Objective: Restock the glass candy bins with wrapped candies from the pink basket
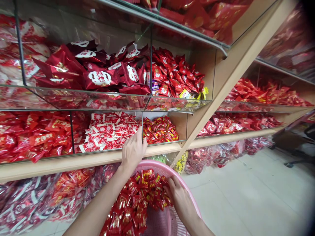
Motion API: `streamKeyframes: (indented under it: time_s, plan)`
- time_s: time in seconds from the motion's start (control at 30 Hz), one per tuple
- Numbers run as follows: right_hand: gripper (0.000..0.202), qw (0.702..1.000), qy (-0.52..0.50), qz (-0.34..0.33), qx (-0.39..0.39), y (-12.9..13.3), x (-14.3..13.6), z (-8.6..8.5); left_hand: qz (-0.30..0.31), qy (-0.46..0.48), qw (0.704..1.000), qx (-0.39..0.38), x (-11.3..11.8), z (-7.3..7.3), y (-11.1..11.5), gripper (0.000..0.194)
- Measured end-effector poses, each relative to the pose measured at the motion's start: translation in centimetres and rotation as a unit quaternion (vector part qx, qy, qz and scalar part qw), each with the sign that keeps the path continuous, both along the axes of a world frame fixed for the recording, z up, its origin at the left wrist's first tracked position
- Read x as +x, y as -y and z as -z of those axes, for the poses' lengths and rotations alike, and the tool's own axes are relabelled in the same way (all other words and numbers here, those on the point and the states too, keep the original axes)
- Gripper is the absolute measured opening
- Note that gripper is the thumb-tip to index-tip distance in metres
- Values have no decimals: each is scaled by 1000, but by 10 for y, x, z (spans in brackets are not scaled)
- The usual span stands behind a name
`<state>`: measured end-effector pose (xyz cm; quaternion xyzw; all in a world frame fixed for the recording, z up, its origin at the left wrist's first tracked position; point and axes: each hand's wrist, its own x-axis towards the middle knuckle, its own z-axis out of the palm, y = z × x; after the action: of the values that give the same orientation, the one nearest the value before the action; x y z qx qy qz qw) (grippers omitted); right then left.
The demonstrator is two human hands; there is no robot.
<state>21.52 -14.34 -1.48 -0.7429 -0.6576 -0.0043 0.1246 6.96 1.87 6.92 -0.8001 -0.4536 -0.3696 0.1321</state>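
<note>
My left hand (133, 150) is at the lower shelf's front edge, fingers spread and pointing up beside the glass divider, with nothing in it. Below it, a pink plastic basket (169, 170) holds a heap of small red wrapped candies (128, 209). Inside the basket's right side, my right hand (179, 196) has its fingers curled at the edge of the heap; what they hold, if anything, is hidden. Behind my left hand, one compartment holds red-and-white packets (108, 131), and the one to its right holds small red-and-yellow candies (161, 128).
The upper shelf holds dark red packets (99, 78) and bright red ones (172, 70) behind glass. A slanted-looking wooden post (209, 111) parts the shelf units. Plastic bags of candy (31, 200) lie under the shelf, and pale floor tiles (236, 196) extend at the right.
</note>
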Motion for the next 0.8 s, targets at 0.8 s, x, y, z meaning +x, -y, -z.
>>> streamKeyframes:
  time_s: [0.8]
  plan:
    - [25, 987, 72, -97, 102, -168, 81, -121, 122, -8, 983, -138, -76, 64, 54, 26]
